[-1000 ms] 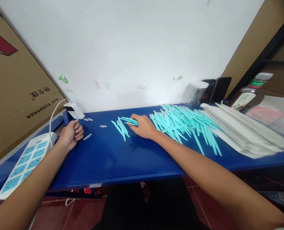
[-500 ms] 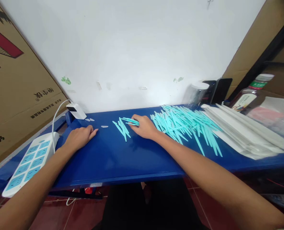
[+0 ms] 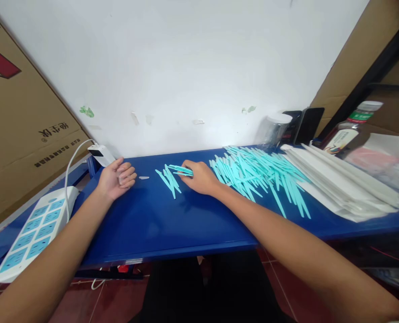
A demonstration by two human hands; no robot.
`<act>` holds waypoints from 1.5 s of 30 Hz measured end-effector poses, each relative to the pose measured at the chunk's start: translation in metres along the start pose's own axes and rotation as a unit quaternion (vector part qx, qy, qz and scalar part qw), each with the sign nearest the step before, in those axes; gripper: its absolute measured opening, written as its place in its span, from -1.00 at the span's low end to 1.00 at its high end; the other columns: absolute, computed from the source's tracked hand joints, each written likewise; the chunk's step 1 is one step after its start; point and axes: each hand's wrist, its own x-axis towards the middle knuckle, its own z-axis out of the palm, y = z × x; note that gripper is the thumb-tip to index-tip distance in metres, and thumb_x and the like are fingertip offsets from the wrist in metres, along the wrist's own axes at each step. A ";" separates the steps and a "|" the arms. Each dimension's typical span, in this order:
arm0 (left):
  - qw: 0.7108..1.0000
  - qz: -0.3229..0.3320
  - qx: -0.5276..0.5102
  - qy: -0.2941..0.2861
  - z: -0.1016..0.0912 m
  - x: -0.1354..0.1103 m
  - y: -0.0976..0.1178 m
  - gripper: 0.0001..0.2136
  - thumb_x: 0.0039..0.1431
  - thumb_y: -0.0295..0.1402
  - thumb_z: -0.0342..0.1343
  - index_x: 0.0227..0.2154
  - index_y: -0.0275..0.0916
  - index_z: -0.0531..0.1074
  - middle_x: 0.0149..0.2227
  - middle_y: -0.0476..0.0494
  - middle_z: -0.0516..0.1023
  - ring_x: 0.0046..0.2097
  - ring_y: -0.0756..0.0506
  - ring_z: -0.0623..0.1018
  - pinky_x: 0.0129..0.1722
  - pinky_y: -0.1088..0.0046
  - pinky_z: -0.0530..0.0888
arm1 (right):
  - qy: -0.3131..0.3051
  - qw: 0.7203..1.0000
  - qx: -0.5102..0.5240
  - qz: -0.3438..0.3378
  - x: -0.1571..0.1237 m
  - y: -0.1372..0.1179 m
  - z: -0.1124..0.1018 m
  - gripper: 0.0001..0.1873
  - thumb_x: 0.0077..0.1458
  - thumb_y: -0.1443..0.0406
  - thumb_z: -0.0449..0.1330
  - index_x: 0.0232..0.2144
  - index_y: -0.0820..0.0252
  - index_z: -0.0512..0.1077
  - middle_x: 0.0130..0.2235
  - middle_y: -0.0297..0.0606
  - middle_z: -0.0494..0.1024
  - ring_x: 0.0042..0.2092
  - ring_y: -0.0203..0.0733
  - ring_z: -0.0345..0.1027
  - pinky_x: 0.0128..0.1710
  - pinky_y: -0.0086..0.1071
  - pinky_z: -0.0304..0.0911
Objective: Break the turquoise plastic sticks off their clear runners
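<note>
My right hand (image 3: 197, 177) is closed round a small bundle of thin turquoise plastic sticks (image 3: 182, 170), just above the blue table (image 3: 145, 224). Left of it, a few loose turquoise sticks (image 3: 168, 183) lie crossed on the tabletop. To the right spreads a large heap of the same sticks (image 3: 253, 170), some with pale ends. My left hand (image 3: 117, 179) rests at the table's left side, palm up, its fingers curled in with nothing visible in them. Beside its fingertips lies a small whitish translucent piece (image 3: 144, 177).
A white power strip (image 3: 37, 233) and a small white device (image 3: 101, 154) with a cable are at the left, near a cardboard box (image 3: 27, 116). At the right are white plastic sleeves (image 3: 347, 188), a clear jar (image 3: 275, 130), dark phone-like slabs (image 3: 309, 125) and a bottle (image 3: 347, 130).
My left hand has turned over from palm down to palm up, and covers the spot where small translucent pieces lay. My right hand keeps hold of the sticks, and the view has shifted slightly.
</note>
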 end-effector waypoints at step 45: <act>0.979 -0.003 -0.176 -0.100 0.130 0.020 0.008 -0.73 0.29 -0.18 0.29 -0.28 -0.25 0.37 -0.60 0.17 0.20 -0.66 0.14 0.05 -0.71 0.64 -0.02 | -0.032 0.972 0.196 0.127 0.012 0.024 -0.017 -0.62 0.36 0.06 0.10 -0.32 0.22 0.48 -0.53 -0.40 0.41 -0.49 -0.29 0.30 -0.43 -0.42 0.17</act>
